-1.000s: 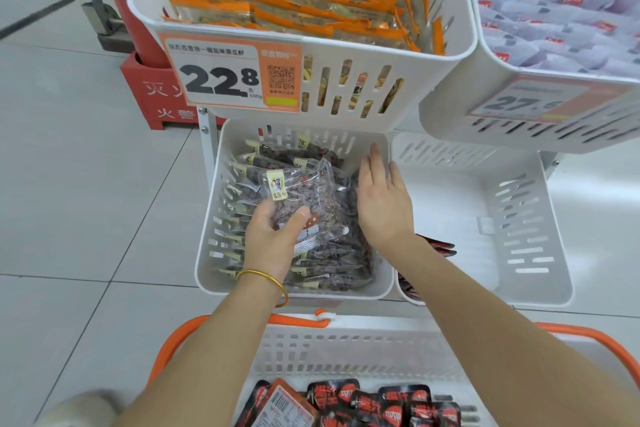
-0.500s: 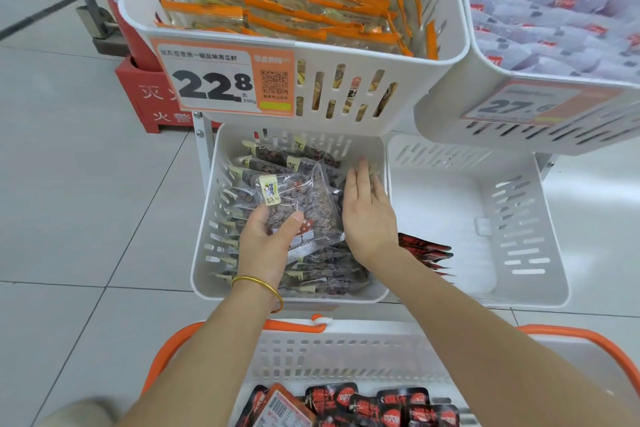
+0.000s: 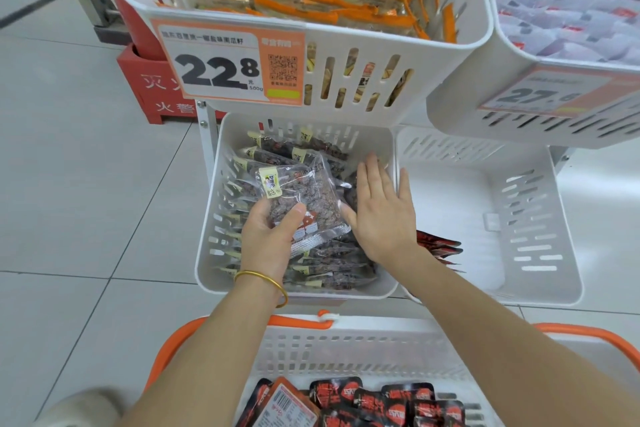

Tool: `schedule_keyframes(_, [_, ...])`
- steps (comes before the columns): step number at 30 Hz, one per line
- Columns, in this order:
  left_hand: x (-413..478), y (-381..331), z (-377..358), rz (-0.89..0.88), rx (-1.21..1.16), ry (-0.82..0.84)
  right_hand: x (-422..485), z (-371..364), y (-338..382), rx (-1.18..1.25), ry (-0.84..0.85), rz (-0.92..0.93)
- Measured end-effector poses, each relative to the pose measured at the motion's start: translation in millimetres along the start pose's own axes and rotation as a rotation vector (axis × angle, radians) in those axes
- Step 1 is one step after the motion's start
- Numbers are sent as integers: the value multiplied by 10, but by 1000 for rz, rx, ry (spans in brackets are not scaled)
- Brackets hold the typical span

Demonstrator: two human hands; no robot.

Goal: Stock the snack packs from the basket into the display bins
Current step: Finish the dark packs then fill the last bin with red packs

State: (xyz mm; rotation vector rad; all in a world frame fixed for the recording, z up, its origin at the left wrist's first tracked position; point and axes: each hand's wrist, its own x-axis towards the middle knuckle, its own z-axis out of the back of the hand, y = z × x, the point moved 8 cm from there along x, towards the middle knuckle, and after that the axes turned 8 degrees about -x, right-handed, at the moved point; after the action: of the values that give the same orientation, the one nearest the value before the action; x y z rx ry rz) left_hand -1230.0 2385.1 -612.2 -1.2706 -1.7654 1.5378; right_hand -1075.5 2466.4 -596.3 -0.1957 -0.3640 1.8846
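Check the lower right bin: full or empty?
Nearly empty. The lower right bin shows mostly bare white floor, and only a few red packs lie at its near left corner.

The tiled floor (image 3: 69,184) is spreading across the frame's left, carrying a red box (image 3: 145,87) at upper left and the white rack (image 3: 202,135) that is holding the display bins (image 3: 210,218) at centre.

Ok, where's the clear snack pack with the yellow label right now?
Head view, left of centre: the clear snack pack is gripped by the left hand above the lower-left bin, with the flat right hand just beside it.
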Motion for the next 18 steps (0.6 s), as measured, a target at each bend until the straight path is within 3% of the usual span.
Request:
schedule_keyframes(7, [35, 59, 33, 33, -26, -11, 168, -21, 39, 26, 44, -38])
schedule_keyframes(12, [31, 92, 78, 48, -38, -15, -50, -132, 97, -15, 67, 36])
schedule_keyframes(15, [43, 58, 29, 18, -12, 31, -29, 160, -66, 211, -63, -24])
schedule_keyframes(18, [41, 11, -77, -40, 87, 188, -230, 468, -290, 678, -235, -44])
